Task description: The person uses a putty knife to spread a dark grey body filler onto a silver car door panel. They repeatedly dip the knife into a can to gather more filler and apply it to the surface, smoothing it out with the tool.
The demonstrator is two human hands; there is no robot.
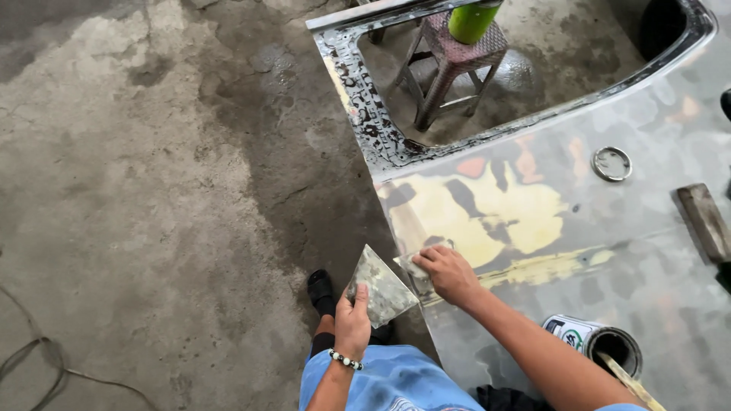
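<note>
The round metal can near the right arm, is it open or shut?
Open: the round metal can shows a dark mouth with a stick poking out.

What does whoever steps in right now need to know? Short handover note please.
Left hand: grip closed on a flat, filler-smeared mixing board, held off the edge of the panel.
Right hand: grip closed on a small spreader, pressed to the car door panel near its lower left edge.
Things: open filler can with a stick in it sits on the panel by the right forearm; its round lid and a wooden block lie further up.
Done: yellow filler patches cover the middle of the panel.
Left: the strip under the spreader looks unfinished; patches look unsanded.
</note>
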